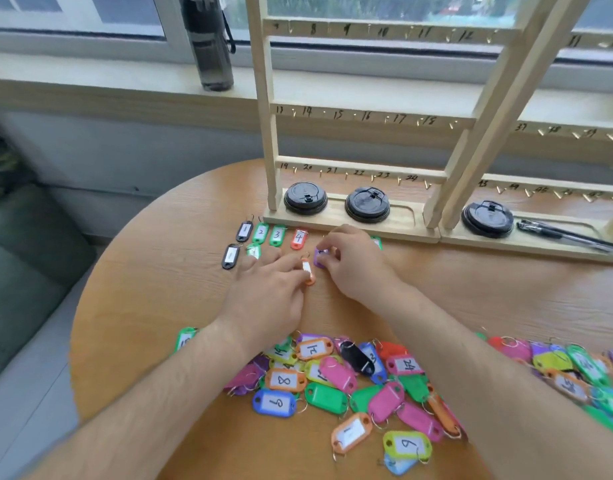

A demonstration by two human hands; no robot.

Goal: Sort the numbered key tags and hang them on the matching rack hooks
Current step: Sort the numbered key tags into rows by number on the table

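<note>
Where the hands meet: just in front of the rack (364, 116) base, on the round wooden table (159, 271).
Right hand (350, 261): fingertips curled, pinching a purple tag (319, 258) low over the table.
Purple tag: small plastic fob with a white label; a dark mark shows on it but cannot be read; mostly hidden by the fingers, so its direction is unclear.
Left hand (270, 289): fingers nearly straight and flat on the table, thumb side touching an orange tag (308, 271), not curled round it.
Orange tag: lies flat, long axis running away from the person, metal ring at the far end; label writing unreadable.
Laid-out row: black tag (244, 231), then green "2" (260, 233), green "3" (277, 234), red "4" (299, 238), all lengthwise toward the rack, rings at the far end.
Second row: another black tag (230, 256) and a green one (253, 251) at the left fingertips.
Pile (350, 379): many coloured tags heaped near the person; 8, 9, 6, 24 and 21 are legible.
Rack writing: handwritten 8–12, 13–18 and 19–24 beside the hooks.
</note>
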